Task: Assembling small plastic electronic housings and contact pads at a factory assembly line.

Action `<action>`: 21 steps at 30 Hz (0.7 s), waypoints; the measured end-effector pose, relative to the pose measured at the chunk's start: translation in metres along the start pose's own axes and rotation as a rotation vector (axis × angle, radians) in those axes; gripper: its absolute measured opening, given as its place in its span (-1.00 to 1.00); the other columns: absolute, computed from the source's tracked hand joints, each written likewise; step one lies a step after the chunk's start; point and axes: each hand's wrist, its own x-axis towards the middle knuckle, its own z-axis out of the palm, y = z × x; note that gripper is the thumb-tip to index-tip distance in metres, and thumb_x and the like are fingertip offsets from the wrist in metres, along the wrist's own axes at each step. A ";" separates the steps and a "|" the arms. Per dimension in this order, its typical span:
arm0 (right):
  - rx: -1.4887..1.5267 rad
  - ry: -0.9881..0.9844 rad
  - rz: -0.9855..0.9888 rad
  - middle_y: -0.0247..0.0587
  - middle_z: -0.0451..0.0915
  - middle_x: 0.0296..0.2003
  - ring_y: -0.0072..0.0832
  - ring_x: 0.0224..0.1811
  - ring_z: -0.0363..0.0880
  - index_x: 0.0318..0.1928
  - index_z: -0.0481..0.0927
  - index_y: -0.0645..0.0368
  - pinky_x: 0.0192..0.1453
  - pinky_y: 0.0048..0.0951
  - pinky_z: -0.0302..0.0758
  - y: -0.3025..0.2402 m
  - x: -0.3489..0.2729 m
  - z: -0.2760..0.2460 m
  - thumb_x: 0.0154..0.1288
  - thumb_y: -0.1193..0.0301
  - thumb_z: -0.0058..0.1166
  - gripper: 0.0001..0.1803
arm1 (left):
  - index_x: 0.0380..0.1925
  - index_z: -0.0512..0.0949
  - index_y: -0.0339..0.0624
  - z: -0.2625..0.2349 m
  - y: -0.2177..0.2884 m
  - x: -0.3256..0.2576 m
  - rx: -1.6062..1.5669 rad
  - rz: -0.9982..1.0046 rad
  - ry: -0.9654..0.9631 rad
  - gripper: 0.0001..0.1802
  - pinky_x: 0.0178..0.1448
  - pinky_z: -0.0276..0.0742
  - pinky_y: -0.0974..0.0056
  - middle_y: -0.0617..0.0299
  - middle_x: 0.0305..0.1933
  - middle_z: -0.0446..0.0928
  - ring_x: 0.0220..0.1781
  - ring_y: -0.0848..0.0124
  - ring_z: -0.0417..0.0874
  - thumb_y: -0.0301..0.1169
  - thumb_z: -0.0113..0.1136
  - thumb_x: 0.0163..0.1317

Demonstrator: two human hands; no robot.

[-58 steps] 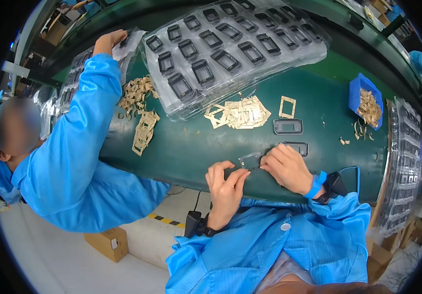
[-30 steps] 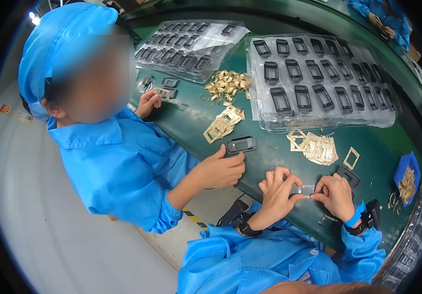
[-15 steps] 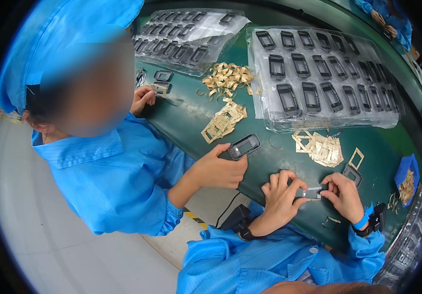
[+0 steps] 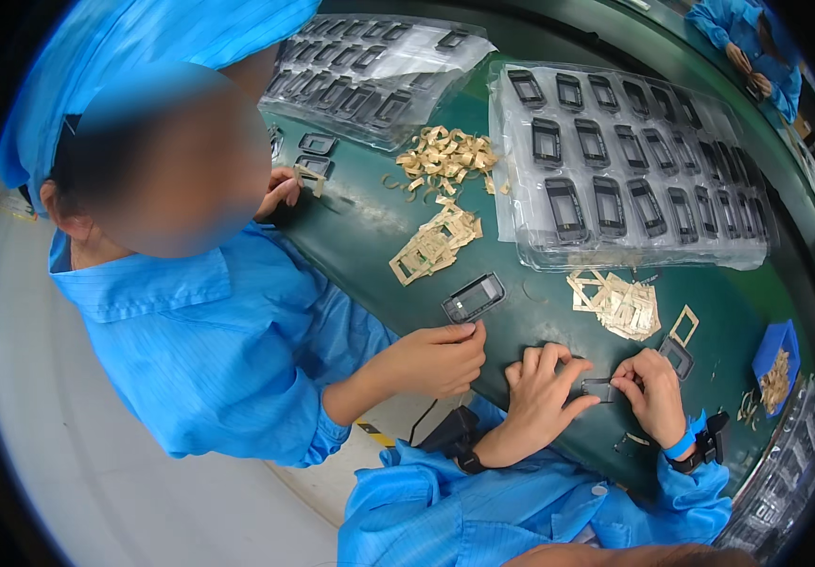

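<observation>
A small dark rectangular frame [image 4: 598,389] lies at the table's near edge between my hands. My left hand [image 4: 542,389] is at its left end, thumb and forefinger parted around it. The fingertips of my right hand [image 4: 651,386] are pinched at its right end; whether they also hold something smaller is hidden. Just beyond my right hand is a black plastic housing [image 4: 677,357], with a thin tan adhesive frame [image 4: 684,324] beside it. To the left, a co-worker's hand [image 4: 436,359] is at another black housing [image 4: 474,298] on the table.
A clear tray [image 4: 530,253] of black housings stands at the back, another tray [image 4: 398,132] farther left. Tan frame pieces [image 4: 623,307] are piled before me, with more frames [image 4: 436,246] and curled scraps [image 4: 445,156] leftward. A blue bin [image 4: 769,352] of scraps sits right.
My left forefinger and thumb have spread apart at the dark frame, while my right hand stays at its other end. The co-worker's black housing has gone from raised in the hand to the table.
</observation>
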 end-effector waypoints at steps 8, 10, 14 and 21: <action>-0.061 -0.019 0.009 -0.22 0.57 -0.42 -0.24 -0.32 0.54 -0.34 0.66 0.19 -0.15 -0.29 0.36 -0.009 0.001 -0.002 0.03 0.52 0.42 -0.81 | 0.01 0.65 0.08 0.005 -0.005 0.001 0.030 0.070 0.076 -0.63 0.07 0.10 0.10 0.31 -0.02 0.42 0.08 0.29 0.38 -0.15 0.37 0.22; -0.094 -0.040 0.007 -0.24 0.58 -0.41 -0.25 -0.30 0.54 -0.32 0.67 0.18 -0.11 -0.30 0.35 -0.012 0.001 -0.003 -0.04 0.46 0.48 -0.74 | 0.01 0.65 0.05 0.002 -0.005 0.000 0.034 0.103 0.090 -0.64 0.06 0.14 0.11 0.29 -0.04 0.43 0.06 0.31 0.40 -0.18 0.37 0.22; -0.149 -0.071 -0.029 -0.25 0.58 -0.41 -0.25 -0.30 0.54 -0.32 0.66 0.18 -0.11 -0.30 0.33 -0.014 0.004 -0.006 -0.02 0.46 0.47 -0.75 | -0.03 0.66 -0.03 -0.003 -0.012 0.000 -0.041 0.169 0.117 -0.68 0.08 0.19 0.16 0.28 -0.05 0.46 0.02 0.31 0.48 -0.23 0.36 0.24; -0.015 0.005 -0.096 -0.12 0.63 -0.31 -0.16 -0.22 0.61 -0.20 0.66 0.24 -0.12 -0.26 0.51 -0.037 0.049 -0.008 0.15 0.49 0.37 -0.79 | 0.03 0.70 -0.09 -0.057 -0.015 -0.001 0.481 0.196 0.446 -0.61 0.26 0.19 0.09 0.13 0.21 0.59 0.27 0.20 0.55 -0.29 0.39 0.18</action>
